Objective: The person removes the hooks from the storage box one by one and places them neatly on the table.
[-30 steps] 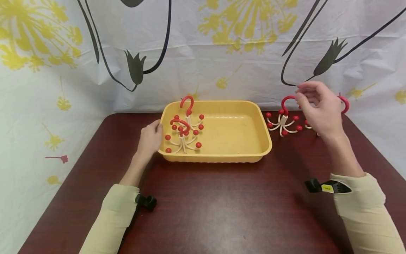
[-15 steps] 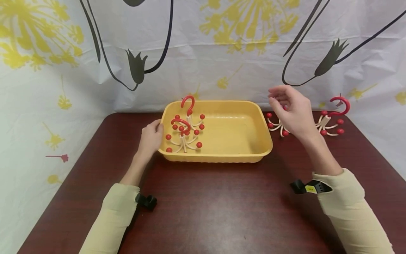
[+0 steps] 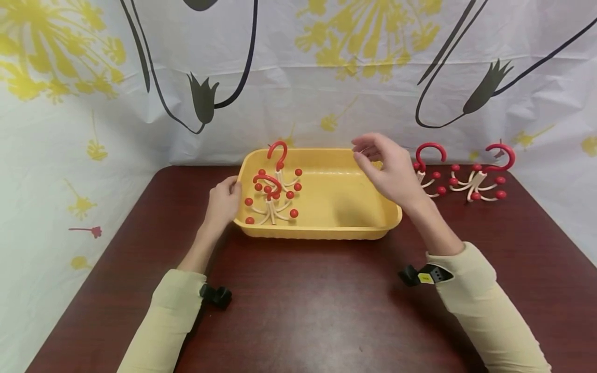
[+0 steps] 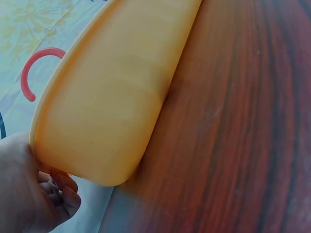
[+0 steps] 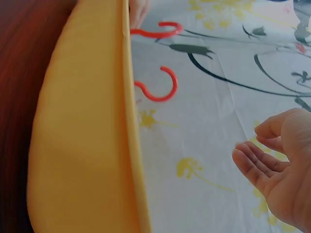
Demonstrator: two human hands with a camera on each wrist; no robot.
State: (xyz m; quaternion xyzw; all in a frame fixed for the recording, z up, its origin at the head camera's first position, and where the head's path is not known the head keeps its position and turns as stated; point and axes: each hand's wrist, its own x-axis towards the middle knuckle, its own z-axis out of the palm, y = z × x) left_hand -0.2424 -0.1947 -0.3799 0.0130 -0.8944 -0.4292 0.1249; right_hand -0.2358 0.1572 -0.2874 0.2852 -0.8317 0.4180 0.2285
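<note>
My left hand grips the left rim of a yellow plastic tray. In the left wrist view, its fingers curl at the tray's corner. Two claw-shaped hangers, each with a red hook and cream arms tipped with red balls, stand in the tray's left part: a front hanger and a back hanger. Over the tray's right side hovers my right hand, fingers loosely bent, holding nothing; the right wrist view shows the gap between thumb and fingertips. It partly hides the nearer of two similar hangers on the table.
Right of the tray stand that partly hidden hanger and a farther hanger. All rest on a dark red wooden table. A white cloth printed with yellow and dark flowers hangs behind the table's back edge.
My right hand has moved left, from in front of the right-hand hangers to above the tray's right side, bringing the farther hanger fully into view. The left hand keeps its grip on the tray.
</note>
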